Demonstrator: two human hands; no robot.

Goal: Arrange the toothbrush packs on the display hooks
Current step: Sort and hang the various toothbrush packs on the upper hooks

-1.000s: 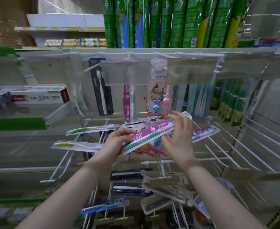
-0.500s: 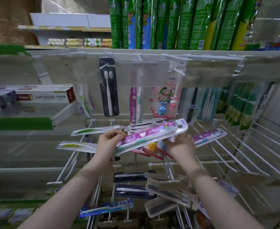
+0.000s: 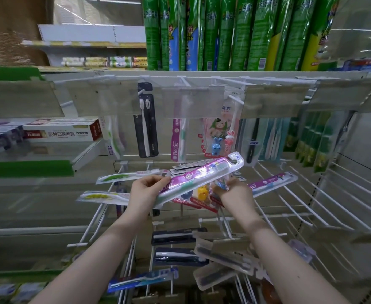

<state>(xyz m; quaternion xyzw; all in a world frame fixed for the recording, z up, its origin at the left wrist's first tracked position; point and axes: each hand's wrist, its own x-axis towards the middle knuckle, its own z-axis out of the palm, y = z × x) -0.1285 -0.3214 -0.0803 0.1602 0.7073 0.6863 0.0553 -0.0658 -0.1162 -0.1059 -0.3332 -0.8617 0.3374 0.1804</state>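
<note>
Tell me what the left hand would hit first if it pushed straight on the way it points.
Probably the packs with grey backs hung just beyond the left hand, which holds the purple Doctor pack; depth is unclear.

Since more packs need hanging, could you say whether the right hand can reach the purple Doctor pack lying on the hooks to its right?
Probably yes: that purple pack lies just beside the right hand, nothing between them, though the hand grips children's packs.

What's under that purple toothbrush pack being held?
Under the clear purple Doctor toothbrush pack gripped by the left hand lie red-edged children's packs with yellow and blue toys. Their upper parts are covered, partly by the right hand.
</note>
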